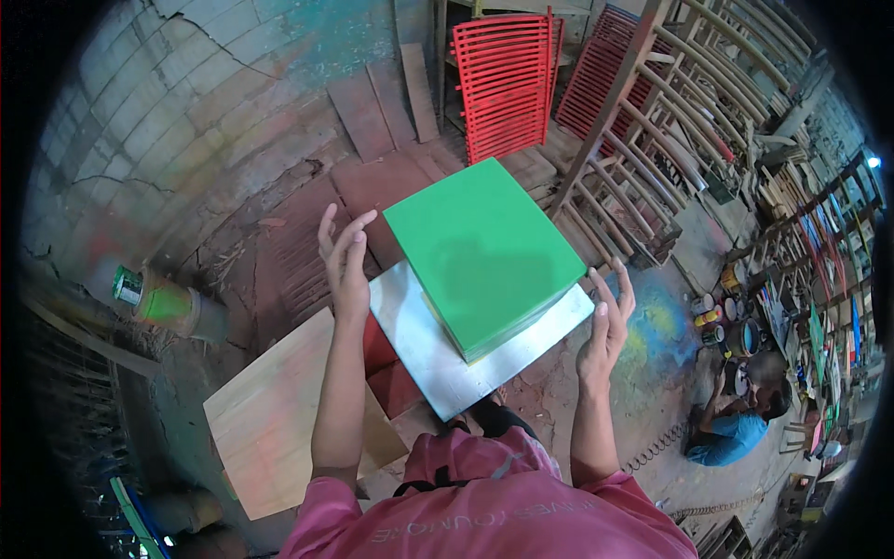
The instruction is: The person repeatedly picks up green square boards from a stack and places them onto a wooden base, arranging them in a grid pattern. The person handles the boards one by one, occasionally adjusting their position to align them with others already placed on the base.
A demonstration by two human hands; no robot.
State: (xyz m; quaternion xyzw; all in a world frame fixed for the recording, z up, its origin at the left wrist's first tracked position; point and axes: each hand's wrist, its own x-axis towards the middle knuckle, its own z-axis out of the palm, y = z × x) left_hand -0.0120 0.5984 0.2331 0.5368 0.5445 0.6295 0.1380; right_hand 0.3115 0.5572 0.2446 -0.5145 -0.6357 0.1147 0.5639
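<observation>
A glossy green square block or stack of boards [484, 247] rests on a pale silvery square board [410, 317] in front of me. Its lower edge shows thin layers, but whether it is one piece I cannot tell. My left hand [347, 265] is raised just off the green stack's left corner, its fingers spread and nothing in them. On the other side, my right hand [607, 326] is held up with parted fingers, close to the right corner. Whether its fingertips touch that corner is unclear. Below the silvery board, red supports [396, 387] show in part.
A plain wooden panel [279, 410] lies at lower left. Paint-smeared cans [168, 303] stand near the block wall. Red slatted frames [503, 84] and bare wooden frames [643, 130] lean behind. At right, a person in blue [731, 438] crouches beside paint tins [712, 312]; a coiled hose [656, 447] lies nearby.
</observation>
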